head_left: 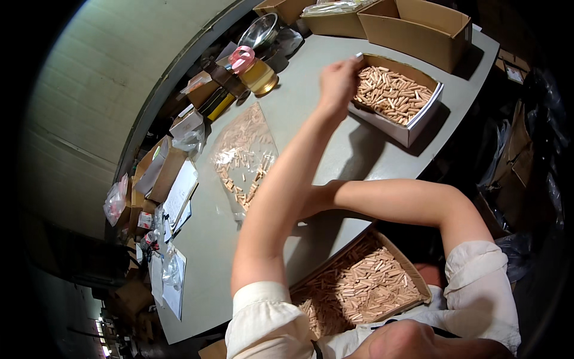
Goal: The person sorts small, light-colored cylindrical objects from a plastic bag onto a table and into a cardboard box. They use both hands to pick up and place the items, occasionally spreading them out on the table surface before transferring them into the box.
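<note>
My left hand [338, 85] is closed at the left end of a white cardboard box [391, 127], its fingers bent over the box's edge. Short wooden dowel pins [394, 93] fill that box. My right arm passes beneath my left forearm, so only the wrist side of my right hand [312, 200] shows and its fingers are hidden. Beside it lies a clear plastic bag [242, 143] with scattered dowel pins inside. Close to my body, an open brown carton [412, 272] holds a large heap of the same pins.
On the grey table [221, 269], a pink-lidded jug [257, 73] of yellowish liquid stands near a metal bowl [260, 31]. An open brown cardboard box [418, 30] sits at the far edge. Clipboards and papers [180, 194] line the left side with small boxes.
</note>
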A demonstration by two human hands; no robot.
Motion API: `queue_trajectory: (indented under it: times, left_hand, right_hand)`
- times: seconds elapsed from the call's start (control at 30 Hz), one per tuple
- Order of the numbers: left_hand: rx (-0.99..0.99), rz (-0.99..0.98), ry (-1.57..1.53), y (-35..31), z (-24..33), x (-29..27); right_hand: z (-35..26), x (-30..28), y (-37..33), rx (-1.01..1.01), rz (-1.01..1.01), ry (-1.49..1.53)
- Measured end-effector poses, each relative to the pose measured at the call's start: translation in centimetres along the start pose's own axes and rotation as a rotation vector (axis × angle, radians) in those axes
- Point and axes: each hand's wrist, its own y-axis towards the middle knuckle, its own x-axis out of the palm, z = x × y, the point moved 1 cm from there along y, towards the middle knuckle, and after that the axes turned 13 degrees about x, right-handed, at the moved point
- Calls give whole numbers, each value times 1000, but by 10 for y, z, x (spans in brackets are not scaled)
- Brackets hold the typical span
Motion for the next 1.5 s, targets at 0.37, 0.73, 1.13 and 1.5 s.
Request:
queue_trajectory:
  times: [0.37,0.73,1.13,1.5]
  left_hand:
    - [131,-11,1238,40,21,-168]
    - [8,186,1497,-110,17,-317]
    - [-150,-109,925,-96,58,-296]
    - [238,217,1193,-16,-21,-299]
  right_hand:
    - [-25,-19,-10,-14,285,-244]
    - [-11,-28,4,-203,455,-258]
    - [-19,-9,0,-274,386,-463]
    - [-5,-16,4,-479,436,-413]
